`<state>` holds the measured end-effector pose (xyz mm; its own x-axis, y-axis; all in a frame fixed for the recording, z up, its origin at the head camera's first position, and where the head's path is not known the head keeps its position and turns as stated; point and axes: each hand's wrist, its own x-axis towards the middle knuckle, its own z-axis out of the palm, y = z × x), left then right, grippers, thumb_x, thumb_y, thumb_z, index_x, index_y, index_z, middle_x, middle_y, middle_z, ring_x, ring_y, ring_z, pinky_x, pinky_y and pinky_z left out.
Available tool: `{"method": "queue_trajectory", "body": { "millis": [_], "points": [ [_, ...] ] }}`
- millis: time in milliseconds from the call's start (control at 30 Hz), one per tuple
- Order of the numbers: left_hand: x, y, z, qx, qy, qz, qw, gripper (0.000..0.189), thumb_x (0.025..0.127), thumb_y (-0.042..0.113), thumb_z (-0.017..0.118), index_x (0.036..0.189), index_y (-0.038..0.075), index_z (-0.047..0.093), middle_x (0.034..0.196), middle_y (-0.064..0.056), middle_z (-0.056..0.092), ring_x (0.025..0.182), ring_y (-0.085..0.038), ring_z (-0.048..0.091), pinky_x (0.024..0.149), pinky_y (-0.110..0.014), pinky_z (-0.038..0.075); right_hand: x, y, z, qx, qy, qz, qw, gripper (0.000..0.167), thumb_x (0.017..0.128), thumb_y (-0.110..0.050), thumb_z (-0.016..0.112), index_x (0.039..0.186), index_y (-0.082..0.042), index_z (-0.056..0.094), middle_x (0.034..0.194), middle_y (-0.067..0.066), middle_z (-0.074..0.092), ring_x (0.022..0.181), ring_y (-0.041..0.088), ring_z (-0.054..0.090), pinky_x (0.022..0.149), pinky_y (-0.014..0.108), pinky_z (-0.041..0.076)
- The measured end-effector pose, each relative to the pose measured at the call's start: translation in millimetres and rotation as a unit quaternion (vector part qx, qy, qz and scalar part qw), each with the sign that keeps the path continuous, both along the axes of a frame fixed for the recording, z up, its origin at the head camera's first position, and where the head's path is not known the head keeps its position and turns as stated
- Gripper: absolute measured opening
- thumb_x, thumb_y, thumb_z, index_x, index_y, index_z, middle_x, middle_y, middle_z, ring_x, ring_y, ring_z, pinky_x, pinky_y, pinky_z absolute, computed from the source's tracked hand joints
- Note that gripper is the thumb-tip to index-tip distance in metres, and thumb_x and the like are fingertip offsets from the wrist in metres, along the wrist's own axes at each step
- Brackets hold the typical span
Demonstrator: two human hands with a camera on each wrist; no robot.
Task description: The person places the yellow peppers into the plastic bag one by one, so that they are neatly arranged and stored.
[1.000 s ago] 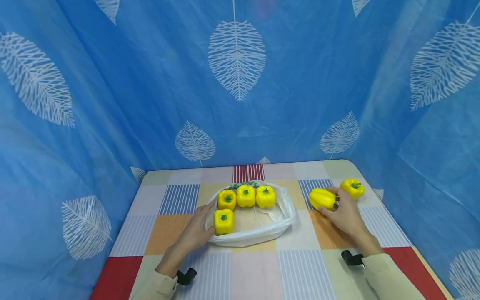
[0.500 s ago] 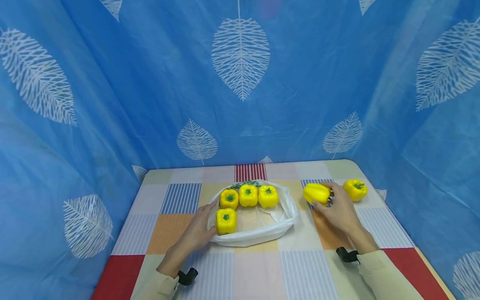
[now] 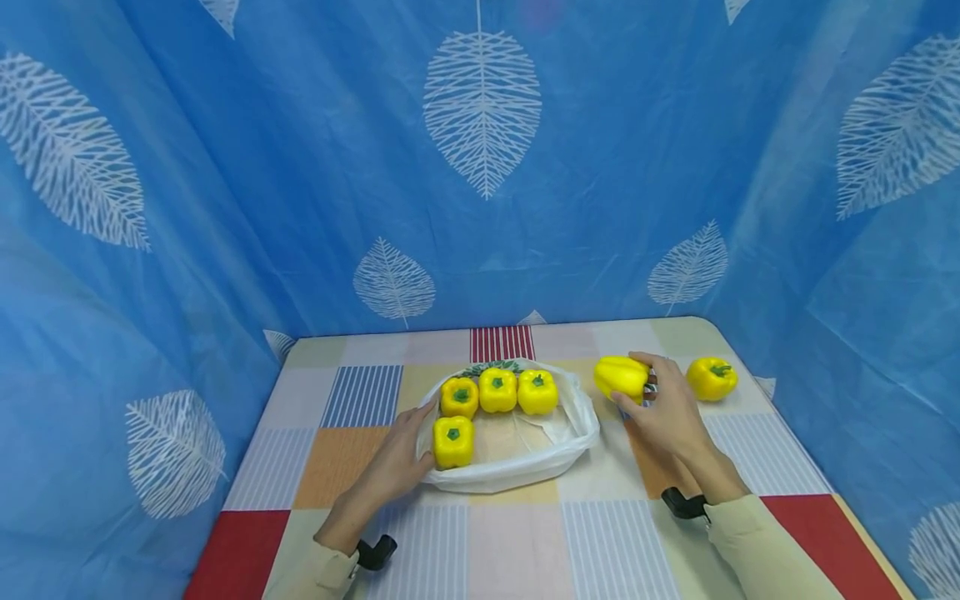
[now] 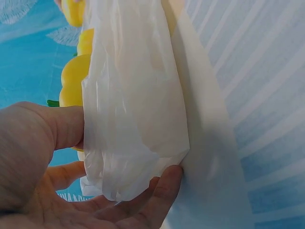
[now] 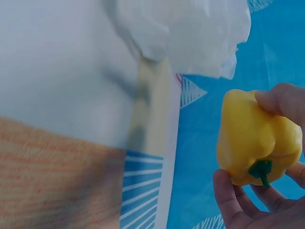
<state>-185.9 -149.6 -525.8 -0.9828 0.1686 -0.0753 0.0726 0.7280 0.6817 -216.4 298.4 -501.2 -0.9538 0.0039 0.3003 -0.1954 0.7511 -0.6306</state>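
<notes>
My right hand [image 3: 670,414] holds a yellow bell pepper [image 3: 619,377] on its side above the table, right of a white plastic bag [image 3: 498,479]. The right wrist view shows the thumb and fingers round this pepper [image 5: 248,131], its green stem toward the camera. Several yellow bell peppers stand stem up in the wide-open bag; one pepper [image 3: 453,442] is close to my left hand [image 3: 396,457]. That hand holds the bag's left side. In the left wrist view the thumb lies at the rim and the fingers curl round the bag's end [image 4: 128,119].
Another yellow bell pepper [image 3: 711,379] lies on the table near the right edge. A patchwork cloth [image 3: 513,542] covers the table. Behind and at both sides hangs a blue curtain [image 3: 315,167] with white leaf prints.
My right hand has carried the bell pepper leftward and up, toward the bag, away from the pepper near the right edge. My left hand stays at the bag's left side.
</notes>
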Motion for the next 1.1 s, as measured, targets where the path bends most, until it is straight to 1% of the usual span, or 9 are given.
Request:
{"method": "queue_trajectory", "body": {
  "millis": [233, 467, 533, 633, 700, 767, 833, 967, 1100],
  "points": [
    [0.7, 0.8, -0.2, -0.001, -0.004, 0.001, 1.0000, 0.092, 0.097, -0.003, 0.080, 0.180, 0.011, 0.043, 0.179, -0.028, 0.048, 0.163, -0.054, 0.053, 0.130, -0.076, 0.049, -0.9, -9, 3.2, -0.005, 0.007, 0.006, 0.9999, 0.081, 0.103, -0.016, 0.089, 0.170, 0.000, 0.047, 0.163, 0.031, 0.056, 0.137, 0.050, 0.067, 0.106, 0.067, 0.068],
    [1.6, 1.6, 0.1, -0.001, -0.006, 0.003, 1.0000, 0.092, 0.099, -0.003, 0.079, 0.181, 0.013, 0.042, 0.180, -0.028, 0.047, 0.164, -0.054, 0.052, 0.130, -0.077, 0.049, -2.9, -16, 8.9, -0.007, 0.025, 0.018, 0.9995, 0.081, 0.099, -0.012, 0.091, 0.167, 0.002, 0.048, 0.160, 0.030, 0.060, 0.133, 0.049, 0.070, 0.103, 0.065, 0.068],
    [1.6, 1.8, 0.4, -0.003, -0.005, 0.005, 1.0000, 0.092, 0.098, -0.003, 0.079, 0.181, 0.013, 0.042, 0.179, -0.028, 0.047, 0.164, -0.054, 0.052, 0.130, -0.077, 0.049, -3.9, -18, 9.7, -0.007, 0.026, 0.022, 0.9994, 0.082, 0.099, -0.012, 0.092, 0.167, 0.002, 0.049, 0.160, 0.029, 0.062, 0.132, 0.049, 0.071, 0.102, 0.060, 0.069],
    [1.6, 2.1, 0.5, -0.005, -0.004, 0.006, 1.0000, 0.091, 0.099, -0.003, 0.079, 0.181, 0.013, 0.042, 0.179, -0.029, 0.048, 0.163, -0.054, 0.053, 0.129, -0.076, 0.049, -3.9, -20, 10.0, -0.005, 0.028, 0.025, 0.9993, 0.082, 0.098, -0.013, 0.093, 0.166, 0.000, 0.050, 0.160, 0.027, 0.064, 0.132, 0.046, 0.073, 0.100, 0.046, 0.070],
    [1.3, 2.4, 0.1, -0.006, -0.003, 0.005, 1.0000, 0.091, 0.099, -0.003, 0.079, 0.180, 0.012, 0.042, 0.178, -0.029, 0.048, 0.163, -0.054, 0.053, 0.129, -0.076, 0.050, -3.2, -21, 10.3, -0.006, 0.031, 0.030, 0.9991, 0.082, 0.099, -0.014, 0.094, 0.166, 0.000, 0.050, 0.159, 0.026, 0.064, 0.132, 0.046, 0.073, 0.099, 0.040, 0.069],
    [0.9, 2.7, -0.4, -0.006, -0.002, 0.004, 1.0000, 0.090, 0.099, -0.002, 0.079, 0.180, 0.011, 0.042, 0.178, -0.029, 0.048, 0.163, -0.054, 0.053, 0.129, -0.076, 0.050, -2.0, -23, 11.8, -0.010, 0.036, 0.037, 0.9986, 0.082, 0.099, -0.015, 0.094, 0.166, 0.000, 0.051, 0.159, 0.026, 0.065, 0.132, 0.047, 0.073, 0.099, 0.042, 0.069],
    [0.4, 2.6, -1.3, -0.006, -0.001, 0.004, 1.0000, 0.090, 0.099, -0.002, 0.079, 0.180, 0.011, 0.042, 0.178, -0.028, 0.048, 0.163, -0.053, 0.053, 0.130, -0.076, 0.050, -1.0, -25, 14.4, -0.015, 0.040, 0.044, 0.9981, 0.081, 0.099, -0.016, 0.094, 0.166, -0.001, 0.051, 0.159, 0.026, 0.066, 0.131, 0.047, 0.074, 0.099, 0.050, 0.070],
    [0.5, 2.3, -2.1, -0.010, -0.004, 0.008, 0.9999, 0.089, 0.100, -0.001, 0.078, 0.181, 0.011, 0.042, 0.178, -0.029, 0.048, 0.162, -0.053, 0.054, 0.129, -0.075, 0.050, 0.8, -30, 19.7, -0.020, 0.048, 0.054, 0.9972, 0.080, 0.097, -0.015, 0.095, 0.165, -0.001, 0.054, 0.157, 0.025, 0.069, 0.130, 0.046, 0.076, 0.099, 0.059, 0.069],
    [1.2, 3.0, -1.8, -0.019, -0.008, 0.013, 0.9997, 0.089, 0.100, 0.000, 0.079, 0.180, 0.011, 0.042, 0.178, -0.029, 0.049, 0.162, -0.053, 0.055, 0.129, -0.075, 0.051, 2.4, -36, 23.4, -0.018, 0.058, 0.064, 0.9961, 0.080, 0.095, -0.012, 0.097, 0.163, -0.001, 0.057, 0.155, 0.024, 0.071, 0.127, 0.045, 0.077, 0.097, 0.056, 0.071]
  ]
}}
